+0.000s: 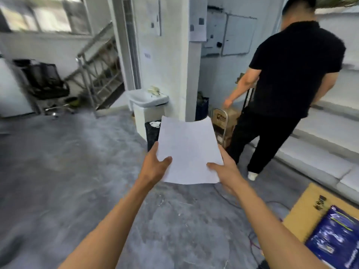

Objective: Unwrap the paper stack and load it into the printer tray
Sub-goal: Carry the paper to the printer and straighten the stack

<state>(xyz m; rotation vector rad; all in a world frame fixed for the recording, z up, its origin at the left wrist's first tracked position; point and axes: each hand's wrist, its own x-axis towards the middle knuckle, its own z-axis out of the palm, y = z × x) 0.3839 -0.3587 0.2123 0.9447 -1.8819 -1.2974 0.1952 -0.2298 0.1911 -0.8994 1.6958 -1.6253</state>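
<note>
Head view looks down two bare forearms to a thin sheaf of white paper (188, 150) held out in front of the body, well above the grey floor (58, 162). The left hand (155, 166) takes the near left corner, thumb lying on top and the other fingers hidden beneath; the right hand (225, 169) does the same at the near right corner, thumb on the top sheet. Both hands are closed onto the paper, not wide apart, pinching it between thumb and underside fingers.

The stack looks bare, with no wrapper on it (a blue wrapper-like pack (336, 237) lies on a cardboard box (303, 208) at lower right, though the blur keeps me from saying what it is). No printer tray can be made out in this frame.

As for handling, the sheaf is probably light and quite floppy: its far edge already curls and waves a little, unsupported. Sheets are smooth and likely to slide over one another, so a firm pinch at both near corners, or better a hold along the two long sides with fingers spread underneath, should keep the edges square. Bending or creasing is the main risk, as curled corners could misfeed.

Another person (287, 84) in black stands ahead to the right, near a small white sink (149, 99).
</note>
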